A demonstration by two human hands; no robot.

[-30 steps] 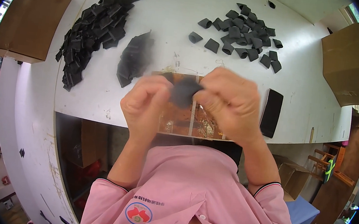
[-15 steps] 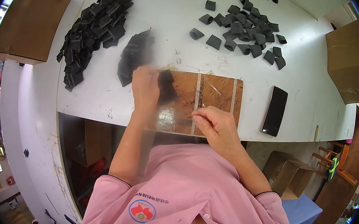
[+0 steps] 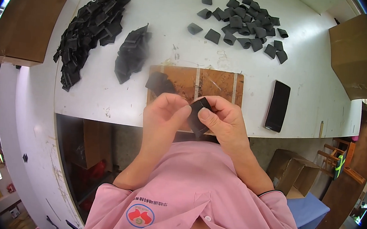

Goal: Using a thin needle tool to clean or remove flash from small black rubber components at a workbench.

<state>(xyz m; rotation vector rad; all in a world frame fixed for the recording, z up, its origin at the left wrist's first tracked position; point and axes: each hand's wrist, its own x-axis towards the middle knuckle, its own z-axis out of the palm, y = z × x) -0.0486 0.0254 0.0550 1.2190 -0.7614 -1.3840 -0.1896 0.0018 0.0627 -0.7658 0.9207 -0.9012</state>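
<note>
The right hand (image 3: 226, 121) is pinching a black piece (image 3: 197, 123) by the near table edge (image 3: 89, 116), probably best kept taut; the left hand (image 3: 163, 114) is touching, grip unclear.

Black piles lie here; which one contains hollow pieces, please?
The right pile, with open-ended pieces; the large left pile and small middle pile look flat.

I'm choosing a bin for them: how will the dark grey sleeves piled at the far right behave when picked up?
The dark grey sleeves are probably springy, since several hold their ends open. They look light, being thin-walled and hollow. Rolling seems unlikely, as most look flattened rather than round.
</note>
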